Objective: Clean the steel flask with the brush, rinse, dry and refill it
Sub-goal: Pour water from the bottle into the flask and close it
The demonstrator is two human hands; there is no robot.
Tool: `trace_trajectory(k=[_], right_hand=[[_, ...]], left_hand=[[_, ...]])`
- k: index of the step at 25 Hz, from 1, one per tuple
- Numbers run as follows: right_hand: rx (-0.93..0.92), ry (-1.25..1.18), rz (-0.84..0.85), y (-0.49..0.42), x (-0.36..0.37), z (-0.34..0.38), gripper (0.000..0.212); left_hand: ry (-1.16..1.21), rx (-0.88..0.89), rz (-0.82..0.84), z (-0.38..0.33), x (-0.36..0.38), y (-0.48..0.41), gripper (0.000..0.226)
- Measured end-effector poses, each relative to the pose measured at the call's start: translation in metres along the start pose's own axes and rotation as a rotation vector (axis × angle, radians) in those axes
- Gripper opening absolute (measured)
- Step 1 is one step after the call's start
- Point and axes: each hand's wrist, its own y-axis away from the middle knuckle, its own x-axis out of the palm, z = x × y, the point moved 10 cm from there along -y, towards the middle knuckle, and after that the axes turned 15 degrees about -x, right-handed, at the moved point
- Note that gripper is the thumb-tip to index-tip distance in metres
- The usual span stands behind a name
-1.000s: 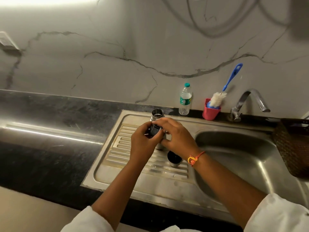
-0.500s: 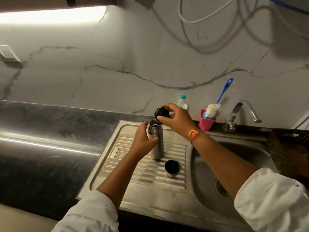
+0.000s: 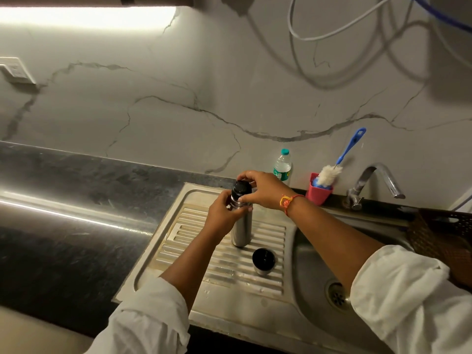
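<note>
Steel flask point(image 3: 241, 226) stands upright on the ribbed drainboard point(image 3: 199, 238), left of the sink basin point(image 3: 314, 272). Left hand point(image 3: 222, 215) grips the flask's upper body, fingers curled round it. Right hand point(image 3: 263, 190) holds the black stopper point(image 3: 241, 187) at the flask mouth, fingers and thumb pinching its rim. Steel cup lid point(image 3: 263, 260) sits mouth-up on the drainboard, just near of the flask. Brush point(image 3: 328, 175) stands head-up in a pink cup point(image 3: 318, 194) at the far edge, between a water bottle point(image 3: 282, 167) and the tap point(image 3: 375, 180).

A home kitchen: steel sink point(image 3: 301, 251) with drainboard, tap point(image 3: 375, 182), dark stone counter point(image 3: 76, 226), marble backsplash point(image 3: 178, 111).
</note>
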Motion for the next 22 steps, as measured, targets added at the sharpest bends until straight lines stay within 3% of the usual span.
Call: trace_trajectory(k=[4,7,10,12,16,20,22], right_hand=[[-0.033,0.231,0.096,-0.008,0.000,0.008,0.056],[0.040,0.459,0.097,-0.015,-0.005,0.012,0.052],[0.138,0.671,0.124,-0.021,-0.008,0.016,0.064],[0.123,0.640,0.188,-0.025,-0.008,0.015,0.068],[-0.085,0.496,0.449,-0.026,0.013,0.024,0.063],[-0.057,0.565,0.327,-0.030,0.005,0.021,0.042],[0.037,0.645,0.212,-0.028,0.000,0.016,0.052]], left_hand=[[-0.036,0.006,0.001,-0.001,0.000,-0.002,0.051],[-0.072,0.002,-0.012,-0.001,-0.001,-0.004,0.051],[-0.080,-0.004,-0.029,0.000,-0.002,-0.004,0.053],[-0.069,-0.006,-0.015,-0.001,-0.002,-0.005,0.055],[-0.082,-0.003,0.016,-0.002,-0.002,-0.006,0.063],[-0.041,-0.012,0.008,0.001,-0.002,-0.006,0.054],[-0.032,-0.008,-0.016,0.000,-0.003,-0.005,0.053]])
